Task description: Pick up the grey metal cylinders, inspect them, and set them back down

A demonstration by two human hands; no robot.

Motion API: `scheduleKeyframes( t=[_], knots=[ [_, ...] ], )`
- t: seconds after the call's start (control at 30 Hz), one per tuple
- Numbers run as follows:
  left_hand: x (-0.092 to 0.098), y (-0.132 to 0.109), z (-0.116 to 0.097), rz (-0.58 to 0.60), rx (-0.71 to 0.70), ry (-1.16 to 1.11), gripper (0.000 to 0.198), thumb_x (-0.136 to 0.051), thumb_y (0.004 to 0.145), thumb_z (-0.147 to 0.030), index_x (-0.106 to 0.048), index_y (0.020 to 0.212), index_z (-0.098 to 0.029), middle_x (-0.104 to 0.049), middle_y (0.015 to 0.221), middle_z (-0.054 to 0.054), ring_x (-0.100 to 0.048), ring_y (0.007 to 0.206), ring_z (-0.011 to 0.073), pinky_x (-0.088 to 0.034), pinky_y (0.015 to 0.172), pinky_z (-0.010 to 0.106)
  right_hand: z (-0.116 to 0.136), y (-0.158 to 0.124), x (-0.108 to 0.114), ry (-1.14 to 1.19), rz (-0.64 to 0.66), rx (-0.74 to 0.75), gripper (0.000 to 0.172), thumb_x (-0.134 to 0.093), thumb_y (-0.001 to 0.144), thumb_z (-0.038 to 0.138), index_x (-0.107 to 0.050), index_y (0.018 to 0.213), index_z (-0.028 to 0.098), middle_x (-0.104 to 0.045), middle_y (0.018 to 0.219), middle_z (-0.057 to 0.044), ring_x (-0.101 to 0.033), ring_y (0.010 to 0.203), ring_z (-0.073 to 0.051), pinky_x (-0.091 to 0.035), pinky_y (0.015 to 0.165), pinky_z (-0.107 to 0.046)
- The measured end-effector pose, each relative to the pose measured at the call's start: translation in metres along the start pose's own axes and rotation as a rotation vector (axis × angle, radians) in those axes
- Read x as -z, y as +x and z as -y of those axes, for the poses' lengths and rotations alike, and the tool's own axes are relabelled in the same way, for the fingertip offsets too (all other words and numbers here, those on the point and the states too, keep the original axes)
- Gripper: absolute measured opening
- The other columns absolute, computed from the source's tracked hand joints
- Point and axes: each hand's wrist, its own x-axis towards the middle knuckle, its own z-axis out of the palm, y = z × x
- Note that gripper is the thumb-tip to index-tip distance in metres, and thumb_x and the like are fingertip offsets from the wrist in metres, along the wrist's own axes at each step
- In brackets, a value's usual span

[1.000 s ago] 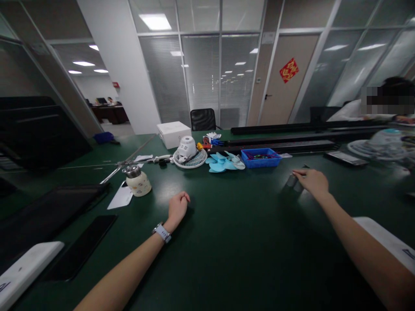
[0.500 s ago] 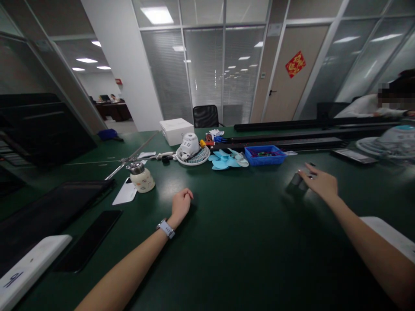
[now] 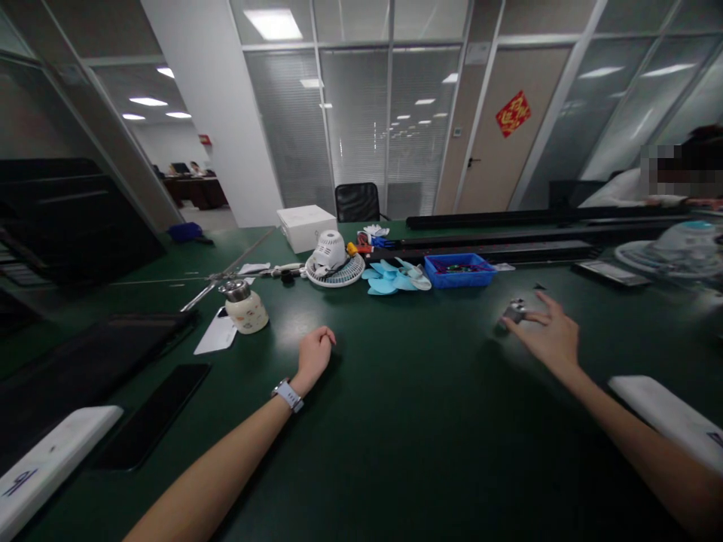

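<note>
My left hand (image 3: 315, 352) rests on the green table (image 3: 389, 421) with its fingers curled in and nothing visible in them. At the right, my right hand (image 3: 534, 327) has its thumb and fingers around a small grey metallic object (image 3: 513, 312), whose details are blurred. Just beyond that hand lies a small dark piece (image 3: 541, 286). Blue fan blades (image 3: 389, 278) and a blue tray (image 3: 460, 271) holding small parts sit farther back between the two hands.
A cream bottle (image 3: 247, 310) stands at the left near a black phone-like slab (image 3: 158, 414). Behind are a white fan part (image 3: 333, 260), a white box (image 3: 306, 226) and long black bars (image 3: 508, 245). A person (image 3: 621, 188) sits at the far right.
My right hand has shifted slightly left and the grey object at its fingertips is turned, now showing its shiny end. My left hand keeps its place.
</note>
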Motion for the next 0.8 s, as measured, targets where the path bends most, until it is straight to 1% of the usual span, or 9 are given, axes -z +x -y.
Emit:
scheduleKeyframes(
  t=[0.03, 0.1, 0.2, 0.27, 0.33, 0.43, 0.53, 0.67, 0.8],
  knots=[
    [0.000, 0.000, -0.001, 0.001, 0.002, 0.003, 0.024, -0.037, 0.072, -0.017, -0.056, 0.059, -0.020, -0.051, 0.051, -0.002, -0.050, 0.055, 0.0160, -0.032, 0.056, 0.026, 0.018, -0.008, -0.003, 0.096, 0.054, 0.057, 0.085, -0.074, 0.066, 0.049, -0.042, 0.137, 0.017, -0.072, 0.088, -0.007, -0.067, 0.091, -0.024, -0.041, 0.095, -0.042],
    [-0.001, -0.001, -0.001, 0.003, -0.003, 0.004, 0.024, -0.038, 0.073, -0.016, -0.057, 0.059, -0.020, -0.051, 0.051, -0.002, -0.050, 0.055, 0.0158, -0.032, 0.056, 0.026, 0.059, -0.028, -0.014, 0.275, 0.222, 0.167, 0.087, -0.075, 0.066, 0.049, -0.039, 0.139, 0.020, -0.071, 0.095, -0.006, -0.067, 0.096, -0.024, -0.036, 0.102, -0.047],
    [-0.002, -0.003, -0.001, 0.030, -0.050, -0.039, 0.025, -0.038, 0.076, -0.016, -0.059, 0.064, -0.019, -0.052, 0.053, -0.002, -0.051, 0.055, 0.0150, -0.034, 0.057, 0.026, 0.122, -0.056, -0.038, 0.452, 0.470, 0.282, 0.086, -0.076, 0.066, 0.048, -0.039, 0.140, 0.025, -0.070, 0.097, -0.005, -0.062, 0.108, -0.025, -0.034, 0.104, -0.050],
    [-0.002, -0.006, -0.002, 0.060, -0.117, -0.087, 0.026, -0.037, 0.079, -0.016, -0.062, 0.070, -0.019, -0.056, 0.059, -0.002, -0.053, 0.059, 0.0148, -0.037, 0.060, 0.026, 0.155, -0.069, -0.055, 0.550, 0.569, 0.316, 0.086, -0.078, 0.065, 0.046, -0.039, 0.140, 0.026, -0.070, 0.094, -0.004, -0.060, 0.111, -0.025, -0.034, 0.103, -0.049],
    [-0.002, -0.009, -0.005, 0.077, -0.210, -0.111, 0.026, -0.038, 0.082, -0.016, -0.064, 0.082, -0.019, -0.061, 0.070, 0.000, -0.057, 0.070, 0.0156, -0.041, 0.067, 0.027, 0.178, -0.076, -0.068, 0.617, 0.614, 0.341, 0.086, -0.079, 0.064, 0.044, -0.041, 0.139, 0.025, -0.070, 0.092, -0.003, -0.060, 0.112, -0.024, -0.033, 0.104, -0.048],
    [-0.003, -0.014, -0.015, 0.072, -0.343, -0.087, 0.024, -0.044, 0.089, -0.024, -0.064, 0.100, -0.020, -0.065, 0.093, 0.004, -0.056, 0.090, 0.0185, -0.043, 0.079, 0.030, 0.192, -0.081, -0.080, 0.657, 0.639, 0.350, 0.083, -0.079, 0.065, 0.041, -0.042, 0.137, 0.024, -0.070, 0.091, -0.003, -0.060, 0.113, -0.024, -0.031, 0.104, -0.048],
    [-0.008, -0.017, -0.026, 0.042, -0.395, -0.064, 0.025, -0.051, 0.090, -0.035, -0.063, 0.109, -0.024, -0.062, 0.109, 0.005, -0.051, 0.106, 0.0214, -0.039, 0.094, 0.037, 0.189, -0.083, -0.083, 0.655, 0.668, 0.348, 0.084, -0.079, 0.065, 0.043, -0.041, 0.138, 0.024, -0.070, 0.095, -0.004, -0.058, 0.115, -0.025, -0.031, 0.104, -0.048],
    [-0.023, -0.018, -0.039, 0.023, -0.380, -0.087, 0.027, -0.059, 0.086, -0.041, -0.065, 0.108, -0.026, -0.058, 0.111, 0.005, -0.047, 0.111, 0.0225, -0.036, 0.101, 0.040, 0.182, -0.085, -0.081, 0.635, 0.655, 0.364, 0.085, -0.077, 0.066, 0.046, -0.038, 0.139, 0.025, -0.070, 0.104, -0.005, -0.054, 0.120, -0.024, -0.031, 0.106, -0.048],
    [-0.035, -0.014, -0.046, 0.028, -0.401, -0.105, 0.022, -0.063, 0.083, -0.040, -0.070, 0.099, -0.026, -0.056, 0.111, 0.005, -0.044, 0.113, 0.0235, -0.037, 0.100, 0.041, 0.181, -0.086, -0.077, 0.584, 0.634, 0.392, 0.068, -0.072, 0.072, 0.045, -0.045, 0.133, 0.027, -0.068, 0.111, -0.005, -0.051, 0.122, -0.026, -0.032, 0.104, -0.050]
  ],
)
